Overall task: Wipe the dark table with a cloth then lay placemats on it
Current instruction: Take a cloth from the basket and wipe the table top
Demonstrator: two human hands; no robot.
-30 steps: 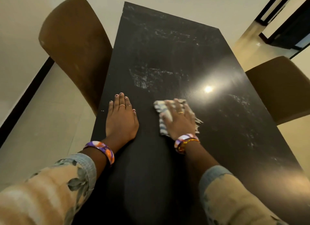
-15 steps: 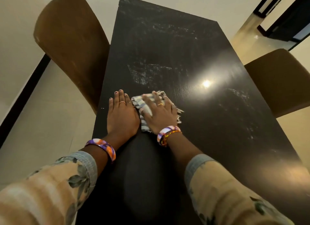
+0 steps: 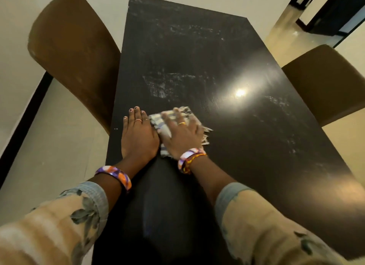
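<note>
With our right hand (image 3: 182, 135) pressing flat fingers on the cloth (image 3: 158, 123) beside our flat, empty left hand (image 3: 137, 135), we risk leaving the tabletop's (image 3: 256, 146) far smears (image 3: 158, 87) unwiped.

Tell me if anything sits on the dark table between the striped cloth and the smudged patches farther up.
Nothing visible does. The right hand presses the striped fringed cloth flat on the dark rectangular table; bare tabletop runs from it to the whitish smudges. The left hand lies flat beside the cloth, not ahead of it.
</note>
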